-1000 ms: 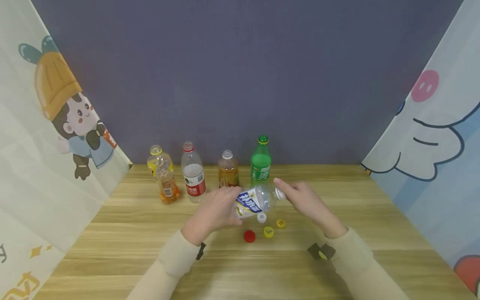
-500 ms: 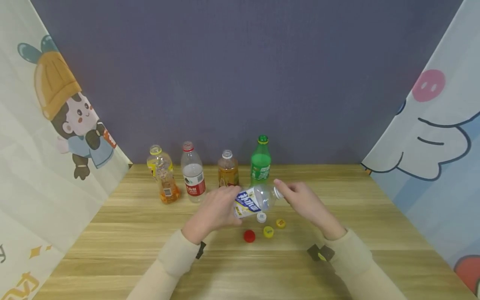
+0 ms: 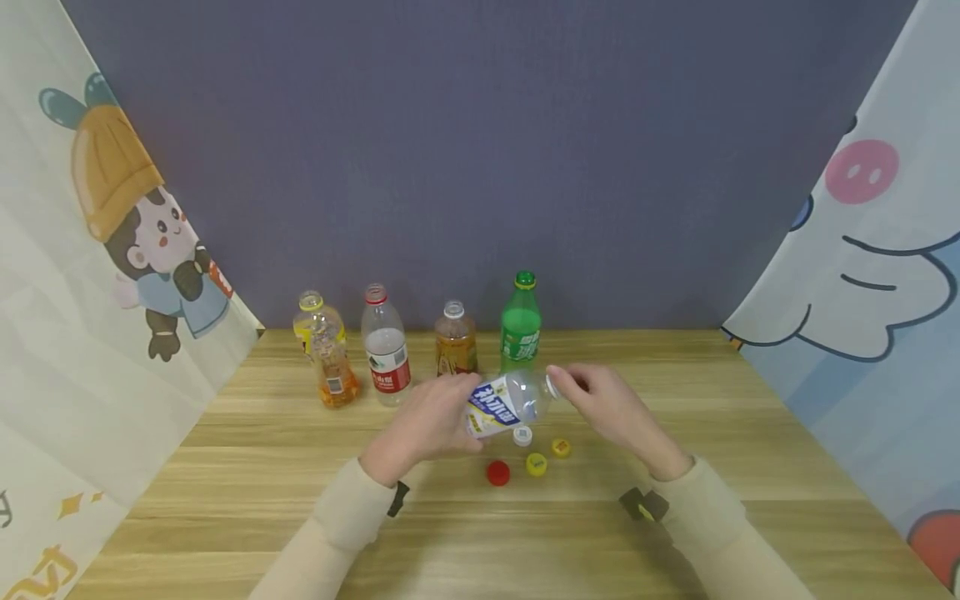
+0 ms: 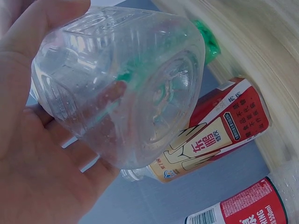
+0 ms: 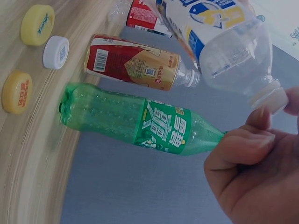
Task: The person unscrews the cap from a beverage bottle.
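Observation:
My left hand [image 3: 431, 421] grips a clear plastic bottle [image 3: 493, 408] round its body, over a white and blue label. The bottle is tilted above the table, its neck towards my right hand [image 3: 611, 408]. In the left wrist view the base of the bottle [image 4: 126, 93] faces the camera and no liquid shows in it. Thumb and fingers of my right hand pinch the white cap [image 5: 273, 99] at the bottle's mouth. Beneath the bottle lie loose caps: a white cap [image 3: 522, 436], a red cap [image 3: 498, 473] and two yellow caps [image 3: 536, 464].
Several uncapped bottles stand in a row behind the hands: a yellow-labelled bottle [image 3: 335, 379], a red-and-white-labelled bottle [image 3: 389, 362], a small brown drink bottle [image 3: 456, 346] and a green bottle [image 3: 521, 329]. A dark wall [image 3: 480, 167] rises behind the wooden table [image 3: 247, 475].
The right thumb has shifted slightly down over the white cap, and the right-hand fingers have changed position a little. Bottle and left hand stay nearly still.

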Available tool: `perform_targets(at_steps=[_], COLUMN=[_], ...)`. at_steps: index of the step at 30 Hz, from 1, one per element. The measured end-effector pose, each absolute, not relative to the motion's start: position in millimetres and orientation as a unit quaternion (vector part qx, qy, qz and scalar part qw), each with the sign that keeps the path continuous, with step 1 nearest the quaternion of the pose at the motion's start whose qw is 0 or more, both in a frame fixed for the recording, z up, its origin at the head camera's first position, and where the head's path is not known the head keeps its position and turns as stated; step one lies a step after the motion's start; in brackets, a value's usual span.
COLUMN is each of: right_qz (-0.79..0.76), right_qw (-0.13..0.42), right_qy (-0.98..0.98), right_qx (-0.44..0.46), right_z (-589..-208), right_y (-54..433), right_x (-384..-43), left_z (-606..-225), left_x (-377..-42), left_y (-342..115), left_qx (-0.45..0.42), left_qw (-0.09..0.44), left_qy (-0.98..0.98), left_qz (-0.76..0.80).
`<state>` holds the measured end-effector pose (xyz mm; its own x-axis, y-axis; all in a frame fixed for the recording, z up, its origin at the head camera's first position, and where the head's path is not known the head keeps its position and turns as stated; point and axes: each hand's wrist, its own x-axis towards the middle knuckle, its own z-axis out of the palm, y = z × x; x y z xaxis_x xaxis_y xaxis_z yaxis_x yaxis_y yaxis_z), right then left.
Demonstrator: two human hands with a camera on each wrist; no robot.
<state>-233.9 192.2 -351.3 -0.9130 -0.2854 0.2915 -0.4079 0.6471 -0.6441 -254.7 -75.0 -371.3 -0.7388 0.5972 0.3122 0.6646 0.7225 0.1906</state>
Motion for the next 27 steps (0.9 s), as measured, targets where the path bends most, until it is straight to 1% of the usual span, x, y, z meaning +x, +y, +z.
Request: perform_targets(at_steps=[14,23,27], right_qz=[0.327,0.316,0.323], right_qw=[0.134,0.134,0.122], right_qy=[-0.896,-0.892,-0.895], right_qx=[0.269,0.293,0.284], right_z=[-355.7,-356.2,-353.7], right_y=[195.5,198.3,198.5], right_x=[-237.1,-235.4,-233.8], left_z=[-369.8,-371.6,-372.0], left_x=[-255.3,-256.9,-258.1], left_y=[-80.0,-82.5,-83.4], left_qx=[-0.343,-0.341,-0.339], left_qw=[0.060,0.045,0.043], left_qy=[-0.917,-0.916,-0.917], left_qz=[-0.193,-0.205,-0.205])
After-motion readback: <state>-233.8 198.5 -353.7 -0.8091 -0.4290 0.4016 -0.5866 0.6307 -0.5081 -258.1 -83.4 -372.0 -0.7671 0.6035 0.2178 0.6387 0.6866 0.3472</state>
